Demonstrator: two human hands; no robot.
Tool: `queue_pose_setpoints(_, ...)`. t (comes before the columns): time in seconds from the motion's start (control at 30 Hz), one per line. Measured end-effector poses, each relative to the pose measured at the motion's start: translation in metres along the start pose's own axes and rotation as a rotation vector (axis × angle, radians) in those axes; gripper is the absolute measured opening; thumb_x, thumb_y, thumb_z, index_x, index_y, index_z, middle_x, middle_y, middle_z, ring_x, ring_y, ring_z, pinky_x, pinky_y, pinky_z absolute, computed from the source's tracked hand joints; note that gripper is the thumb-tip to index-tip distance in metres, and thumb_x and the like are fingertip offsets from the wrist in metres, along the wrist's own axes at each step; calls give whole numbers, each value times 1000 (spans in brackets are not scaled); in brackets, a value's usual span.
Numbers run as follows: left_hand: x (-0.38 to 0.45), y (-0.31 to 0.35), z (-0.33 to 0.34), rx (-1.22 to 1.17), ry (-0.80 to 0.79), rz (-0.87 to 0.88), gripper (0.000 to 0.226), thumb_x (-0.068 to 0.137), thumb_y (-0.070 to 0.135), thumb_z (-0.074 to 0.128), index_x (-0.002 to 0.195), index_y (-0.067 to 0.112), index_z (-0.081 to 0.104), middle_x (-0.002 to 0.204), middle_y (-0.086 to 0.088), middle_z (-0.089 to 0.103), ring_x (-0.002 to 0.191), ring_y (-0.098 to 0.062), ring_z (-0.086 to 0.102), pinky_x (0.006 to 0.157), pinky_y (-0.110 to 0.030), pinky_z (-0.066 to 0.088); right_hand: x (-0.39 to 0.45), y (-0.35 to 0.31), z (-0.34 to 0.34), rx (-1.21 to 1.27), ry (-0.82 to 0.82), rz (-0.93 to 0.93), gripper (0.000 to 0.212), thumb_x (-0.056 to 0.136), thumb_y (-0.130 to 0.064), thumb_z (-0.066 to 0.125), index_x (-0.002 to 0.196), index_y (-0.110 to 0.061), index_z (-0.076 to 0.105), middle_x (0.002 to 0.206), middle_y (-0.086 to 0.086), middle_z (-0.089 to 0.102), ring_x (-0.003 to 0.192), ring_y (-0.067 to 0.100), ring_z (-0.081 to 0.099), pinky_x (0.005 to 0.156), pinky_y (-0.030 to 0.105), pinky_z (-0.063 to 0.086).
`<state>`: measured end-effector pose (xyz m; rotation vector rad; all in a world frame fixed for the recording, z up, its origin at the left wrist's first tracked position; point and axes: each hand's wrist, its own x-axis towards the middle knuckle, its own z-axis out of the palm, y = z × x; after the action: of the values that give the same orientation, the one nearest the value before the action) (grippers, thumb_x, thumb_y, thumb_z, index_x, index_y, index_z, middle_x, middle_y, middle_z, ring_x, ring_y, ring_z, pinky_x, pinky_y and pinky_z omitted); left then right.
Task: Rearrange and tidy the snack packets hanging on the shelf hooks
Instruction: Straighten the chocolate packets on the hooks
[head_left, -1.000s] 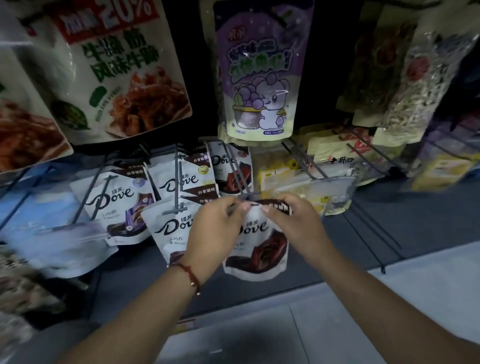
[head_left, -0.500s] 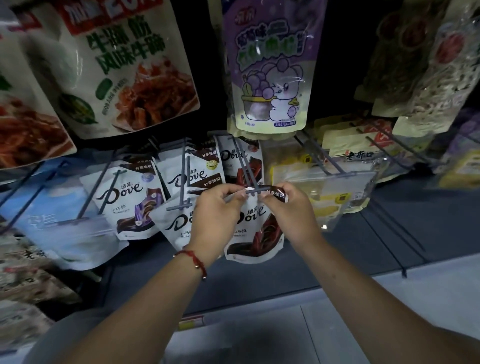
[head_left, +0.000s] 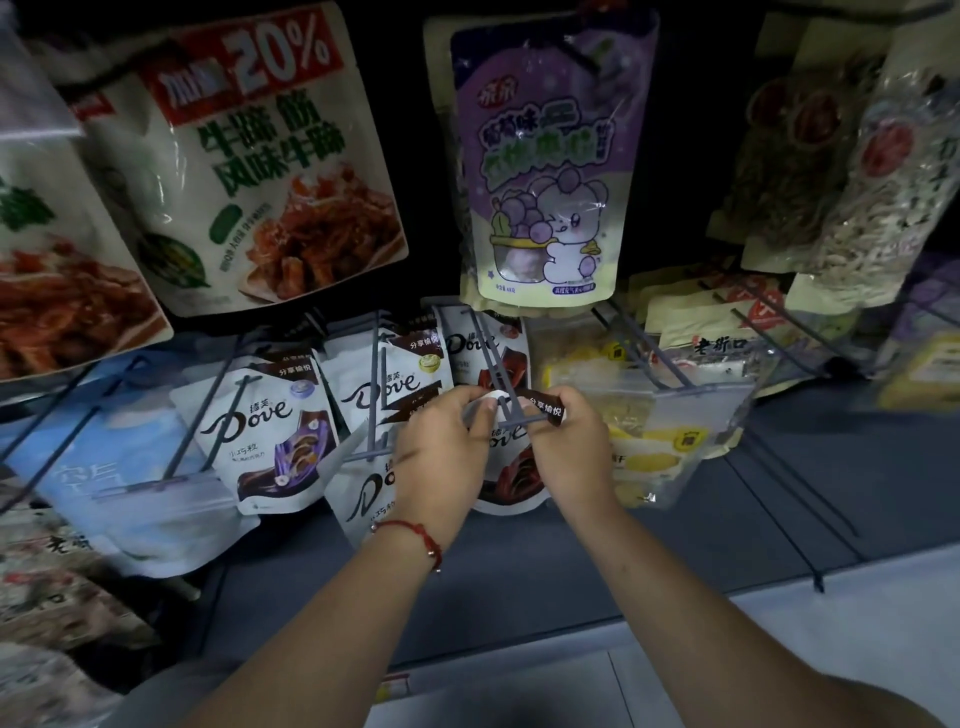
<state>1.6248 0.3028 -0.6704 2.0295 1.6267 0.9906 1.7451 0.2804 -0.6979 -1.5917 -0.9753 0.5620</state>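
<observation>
Centre of view: my left hand (head_left: 441, 457) and right hand (head_left: 571, 447) each pinch a top corner of a red-and-white Dove packet (head_left: 511, 467), my grip grasping its header right at the tip of a grey shelf hook (head_left: 506, 402). The packet hangs upright, long axis running 12 to 6 o'clock, printed face toward me, header at 12. At 9 o'clock two more Dove packets (head_left: 270, 441) hang on neighbouring hooks; at 3 o'clock hangs a yellow snack packet (head_left: 660, 457); at 12 o'clock, a purple pouch (head_left: 545, 171).
</observation>
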Motion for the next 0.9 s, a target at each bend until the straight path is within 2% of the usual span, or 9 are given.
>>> queue_pose_setpoints(0.13,-1,-4,1,70,36,80,26,100,30,52,120,25,66,107,8,67,90,-7,58,81,-29,52,-1,-3,-1,-52,14,-22,7,92,-31,63,93,-24,61,81,-8,65,75,7,61,61,23,47)
queue_pose_setpoints(0.27,-9,-14,-2,123,-24,182,48,96,19,55,143,23,47,123,4,57,112,-17,54,97,-43,48,-10,-10,-10,-171,24,-103,36,91,-17,63,126,-20,52,112,-12,54,93,-25,46,69,-1,36)
queue_pose_setpoints(0.33,-17,-17,-6,213,-95,196,63,96,21,54,153,24,28,147,-3,39,131,-24,41,110,-43,38,-17,-10,-14,-282,21,-157,55,89,-19,65,139,-18,42,132,-4,47,111,-14,44,88,4,32)
queue_pose_setpoints(0.4,-27,-20,-10,325,-172,202,74,98,28,52,157,27,8,162,-10,9,146,-32,19,119,-43,22,-27,-8,-16,-380,3,-191,73,86,-21,67,148,-18,28,143,1,40,129,12,40,103,25,36)
queue_pose_setpoints(0.57,-57,-35,-19,543,-292,264,89,95,43,51,155,22,-12,162,-14,-18,150,-35,-10,122,-50,9,-60,-7,-27,-661,-127,-200,92,87,-34,65,155,-17,5,160,7,16,147,25,15,120,41,19)
queue_pose_setpoints(0.67,-80,-41,-32,644,-345,322,96,89,53,57,157,20,-2,163,-17,-8,150,-39,1,120,-52,12,-83,-17,-41,-762,-255,-204,91,91,-39,58,155,-22,-4,164,5,-4,150,30,-1,121,46,7)
queue_pose_setpoints(0.73,-96,-42,-45,663,-316,399,95,80,57,63,155,17,20,160,-21,16,145,-42,25,112,-54,30,-97,-28,-52,-826,-294,-252,89,93,-39,54,155,-24,-7,163,3,-10,150,29,-6,121,45,2)
queue_pose_setpoints(0.8,-107,-38,-59,640,-257,486,84,80,61,52,150,17,34,155,-21,33,138,-41,38,105,-53,41,-109,-40,-66,-878,-322,-301,87,93,-40,53,155,-27,-7,163,1,-12,150,27,-9,121,43,0)
queue_pose_setpoints(0.9,-109,-17,-86,651,-203,560,80,84,65,35,150,21,35,154,-18,35,139,-38,39,106,-52,41,-120,-61,-91,-936,-344,-381,84,95,-43,51,155,-29,-7,163,-2,-12,150,24,-11,118,38,-10)
